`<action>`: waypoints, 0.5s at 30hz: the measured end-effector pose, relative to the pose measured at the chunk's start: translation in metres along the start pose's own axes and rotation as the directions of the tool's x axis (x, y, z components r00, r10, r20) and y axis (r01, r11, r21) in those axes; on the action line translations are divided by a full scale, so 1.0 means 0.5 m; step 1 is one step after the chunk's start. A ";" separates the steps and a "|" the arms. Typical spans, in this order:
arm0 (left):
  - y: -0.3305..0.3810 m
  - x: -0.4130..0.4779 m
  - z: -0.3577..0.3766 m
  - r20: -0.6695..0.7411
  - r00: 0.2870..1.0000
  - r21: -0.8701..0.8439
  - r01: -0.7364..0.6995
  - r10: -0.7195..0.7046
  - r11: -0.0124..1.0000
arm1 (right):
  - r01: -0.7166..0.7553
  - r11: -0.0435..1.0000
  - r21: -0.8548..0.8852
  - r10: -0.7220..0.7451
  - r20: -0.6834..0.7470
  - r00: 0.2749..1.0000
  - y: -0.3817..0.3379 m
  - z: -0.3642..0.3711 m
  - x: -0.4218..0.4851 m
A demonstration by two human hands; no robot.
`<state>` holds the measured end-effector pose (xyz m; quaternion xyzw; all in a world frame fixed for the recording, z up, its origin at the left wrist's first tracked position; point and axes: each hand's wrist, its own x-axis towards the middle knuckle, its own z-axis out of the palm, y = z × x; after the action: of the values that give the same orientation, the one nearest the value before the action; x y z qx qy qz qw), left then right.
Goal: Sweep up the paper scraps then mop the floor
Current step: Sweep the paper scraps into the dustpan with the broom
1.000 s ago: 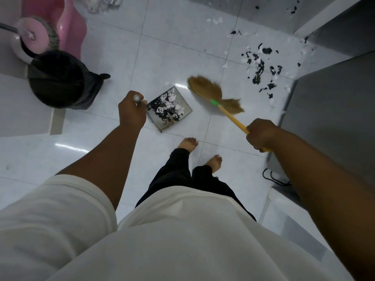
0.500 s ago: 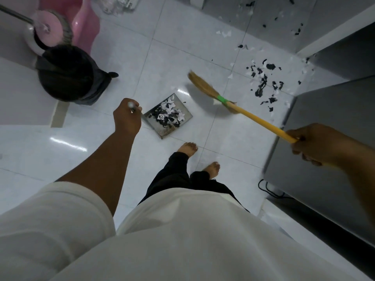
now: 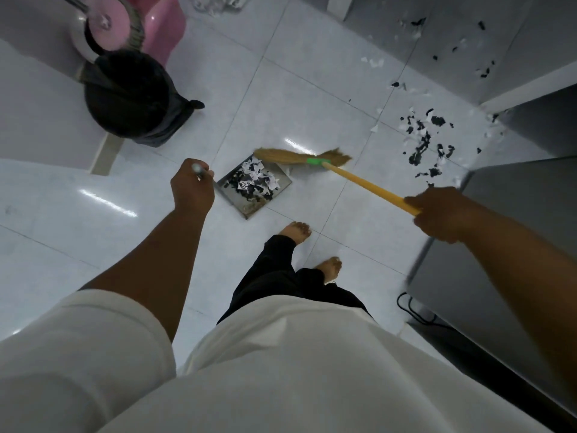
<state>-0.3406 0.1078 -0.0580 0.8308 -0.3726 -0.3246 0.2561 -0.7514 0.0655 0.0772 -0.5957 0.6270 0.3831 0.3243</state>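
Here: broom, straw head, yellow stick, over far edge of dustpan; right hand curled round the stick. Left hand clenches the dustpan handle. Paper scraps, black and white, heaped in pan, others loose on floor

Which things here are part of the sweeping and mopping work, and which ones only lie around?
For the job: broom in right hand, dustpan in left hand, paper scraps, lined bin, mop, pink bucket.
Only lying about: black cable, grey cabinet.
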 end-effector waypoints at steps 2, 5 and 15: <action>0.001 0.003 -0.002 0.004 0.999 -0.013 0.034 -0.034 0.999 | 0.022 0.992 -0.123 -0.025 -0.027 0.999 0.050 0.003 -0.042; 0.002 0.005 -0.004 0.003 0.997 -0.019 0.075 -0.075 0.997 | -0.020 0.993 -0.120 0.013 -0.056 0.998 0.100 0.020 -0.079; 0.007 -0.024 -0.006 0.046 0.999 0.016 -0.014 0.014 1.000 | -0.219 0.913 0.345 0.178 0.146 0.973 0.009 0.103 -0.033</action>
<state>-0.3461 0.1156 -0.0498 0.8225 -0.3868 -0.3389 0.2429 -0.7573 0.1185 0.0662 -0.4374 0.7246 0.3256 0.4214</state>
